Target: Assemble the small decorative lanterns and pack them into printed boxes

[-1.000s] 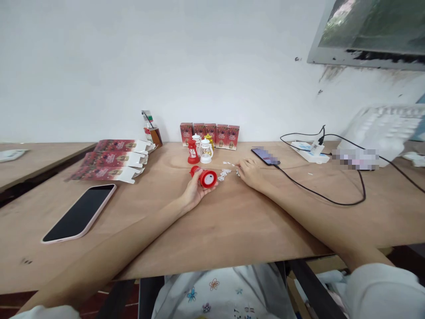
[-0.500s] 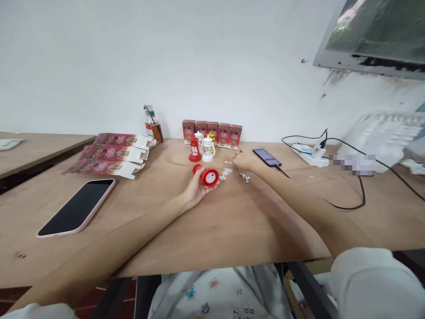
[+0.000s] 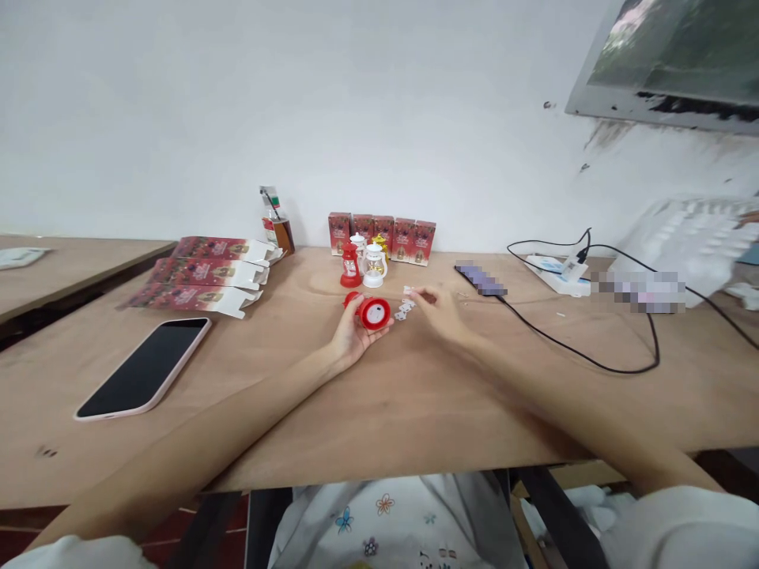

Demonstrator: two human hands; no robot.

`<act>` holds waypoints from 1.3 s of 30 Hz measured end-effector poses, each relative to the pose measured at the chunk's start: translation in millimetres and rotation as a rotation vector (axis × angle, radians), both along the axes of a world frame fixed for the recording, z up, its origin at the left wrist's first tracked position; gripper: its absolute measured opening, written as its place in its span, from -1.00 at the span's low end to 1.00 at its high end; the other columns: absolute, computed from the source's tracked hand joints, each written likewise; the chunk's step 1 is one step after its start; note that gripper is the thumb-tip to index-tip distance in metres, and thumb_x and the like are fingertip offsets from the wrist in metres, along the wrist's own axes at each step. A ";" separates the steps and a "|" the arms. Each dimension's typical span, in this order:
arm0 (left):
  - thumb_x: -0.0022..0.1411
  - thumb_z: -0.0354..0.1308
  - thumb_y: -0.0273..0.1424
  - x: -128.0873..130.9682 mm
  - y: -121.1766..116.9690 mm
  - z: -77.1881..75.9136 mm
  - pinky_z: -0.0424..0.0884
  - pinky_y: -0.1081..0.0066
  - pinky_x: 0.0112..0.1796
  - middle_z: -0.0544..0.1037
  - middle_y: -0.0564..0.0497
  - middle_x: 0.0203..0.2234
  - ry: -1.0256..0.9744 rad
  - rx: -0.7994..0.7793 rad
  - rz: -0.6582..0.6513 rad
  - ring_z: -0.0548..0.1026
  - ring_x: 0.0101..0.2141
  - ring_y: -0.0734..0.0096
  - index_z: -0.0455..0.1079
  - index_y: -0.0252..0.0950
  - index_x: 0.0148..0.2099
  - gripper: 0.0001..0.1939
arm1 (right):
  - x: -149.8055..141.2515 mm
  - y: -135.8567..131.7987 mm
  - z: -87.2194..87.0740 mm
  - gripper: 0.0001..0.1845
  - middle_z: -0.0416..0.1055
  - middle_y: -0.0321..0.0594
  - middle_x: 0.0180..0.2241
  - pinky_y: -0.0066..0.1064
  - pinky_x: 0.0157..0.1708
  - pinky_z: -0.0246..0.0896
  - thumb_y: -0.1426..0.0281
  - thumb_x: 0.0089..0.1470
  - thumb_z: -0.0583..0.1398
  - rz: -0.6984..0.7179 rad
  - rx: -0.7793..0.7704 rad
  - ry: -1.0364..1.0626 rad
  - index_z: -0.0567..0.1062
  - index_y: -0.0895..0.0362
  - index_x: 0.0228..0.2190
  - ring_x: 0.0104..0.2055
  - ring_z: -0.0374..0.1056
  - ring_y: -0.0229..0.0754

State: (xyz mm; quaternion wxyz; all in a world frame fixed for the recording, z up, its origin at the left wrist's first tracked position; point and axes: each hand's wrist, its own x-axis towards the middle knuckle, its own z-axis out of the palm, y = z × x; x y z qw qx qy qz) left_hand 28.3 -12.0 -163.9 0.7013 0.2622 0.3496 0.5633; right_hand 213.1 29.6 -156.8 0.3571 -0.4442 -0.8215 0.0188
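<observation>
My left hand (image 3: pixel 349 338) rests on the wooden table (image 3: pixel 379 411) and grips a small red toy lantern (image 3: pixel 368 310) lying on its side, its round base turned toward me. My right hand (image 3: pixel 437 307) hovers just right of it with fingers pinched together; what they hold is too small to name. Small white bits (image 3: pixel 405 308) lie on the table between the two hands. Behind them stand a red lantern (image 3: pixel 349 265), a white lantern (image 3: pixel 373 266) and a gold one, partly hidden.
A row of red boxes (image 3: pixel 383 235) lines the wall, beside a small bottle (image 3: pixel 276 225). Flat red cartons (image 3: pixel 205 283) lie at left, a pink-cased phone (image 3: pixel 145 367) nearer me. At right are a phone on a black cable (image 3: pixel 584 357), a power strip (image 3: pixel 554 273) and a white tray (image 3: pixel 688 241).
My right hand has drawn back from the far small pieces toward the red lantern and now pinches near it. My left hand has kept its hold on the lantern.
</observation>
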 end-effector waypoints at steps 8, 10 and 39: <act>0.19 0.08 -0.27 5.7 -2.1 -1.9 0.32 0.60 -0.50 0.48 0.13 -0.49 0.003 0.118 0.060 0.41 -0.49 0.58 0.35 -0.27 -0.31 -0.83 | -20.2 -65.8 -21.1 -0.79 0.47 -0.27 -0.42 -0.40 -0.37 0.22 0.29 0.17 0.07 0.237 -0.139 0.353 0.46 0.07 -0.39 -0.39 0.35 -0.23; 0.18 0.07 -0.32 5.9 -3.5 -1.4 0.39 0.57 -0.36 0.51 0.10 -0.44 0.002 0.115 0.063 0.45 -0.40 0.54 0.36 -0.28 -0.31 -0.86 | -21.1 -63.1 -20.8 -0.79 0.45 -0.28 -0.48 -0.41 -0.39 0.22 0.28 0.16 0.07 0.173 -0.171 0.428 0.43 0.07 -0.41 -0.44 0.35 -0.24; -0.10 0.15 -0.65 1.9 -5.8 -3.8 0.42 0.47 -0.13 0.57 0.05 -0.35 -0.022 0.159 -0.077 0.50 -0.28 0.47 0.42 -0.34 -0.28 -0.74 | -15.2 -57.5 -23.2 -0.83 0.42 -0.22 -0.47 -0.37 -0.33 0.14 0.40 0.14 0.03 -0.027 0.060 0.186 0.38 0.09 -0.45 -0.39 0.32 -0.18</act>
